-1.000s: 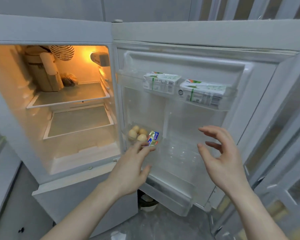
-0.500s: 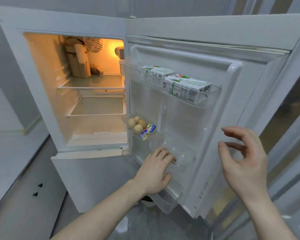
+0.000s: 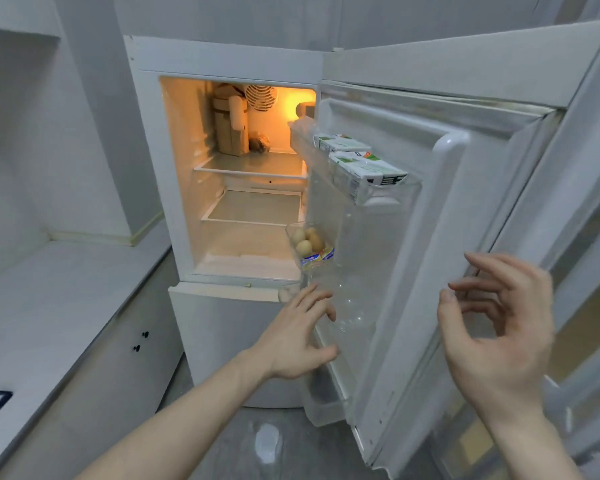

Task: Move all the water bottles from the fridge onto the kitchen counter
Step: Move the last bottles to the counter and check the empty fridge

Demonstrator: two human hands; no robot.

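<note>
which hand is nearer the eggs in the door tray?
Left. The left hand sits just below the eggs, fingers toward the door shelf. The right hand is open, far right by the door edge.

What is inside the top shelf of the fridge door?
Two white cartons with green markings lie in the clear door shelf. The shelf's front partly covers their lower sides, so nothing underneath them can be seen.

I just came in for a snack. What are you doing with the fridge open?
A person stands at the open fridge, its inside light on. The left hand reaches toward the lower door shelf, and the right hand hovers open by the door's edge; neither holds anything. The door holds cartons up top and eggs in a small tray. No water bottle is clearly in view, and the counter on the left has none on the part shown.
</note>
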